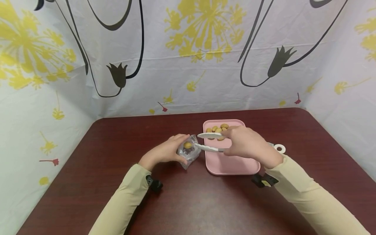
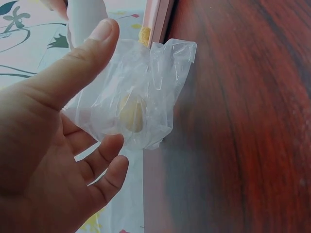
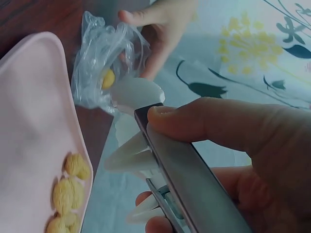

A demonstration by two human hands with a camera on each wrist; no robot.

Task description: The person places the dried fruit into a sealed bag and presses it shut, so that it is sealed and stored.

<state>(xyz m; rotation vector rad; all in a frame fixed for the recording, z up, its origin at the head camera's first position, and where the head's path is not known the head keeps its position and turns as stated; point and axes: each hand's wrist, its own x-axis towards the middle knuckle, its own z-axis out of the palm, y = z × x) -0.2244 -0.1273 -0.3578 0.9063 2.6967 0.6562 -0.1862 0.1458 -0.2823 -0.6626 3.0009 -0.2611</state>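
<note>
My left hand holds a clear plastic bag, thumb and fingers about its side. One yellow-brown piece like a peeled chestnut lies inside the bag. In my right hand are metal tongs with white tips, gripped between thumb and fingers. The tong arms stand apart with nothing between them, and the lower tip overlaps the bag's edge in the head view. In the right wrist view, the metal tong arm lies under the thumb, and the bag is beyond the tips.
A pink tray lies under the right hand. Several more yellow-brown pieces sit at its far end, partly hidden by the tongs and hand. The dark red-brown table ends at a patterned cloth behind.
</note>
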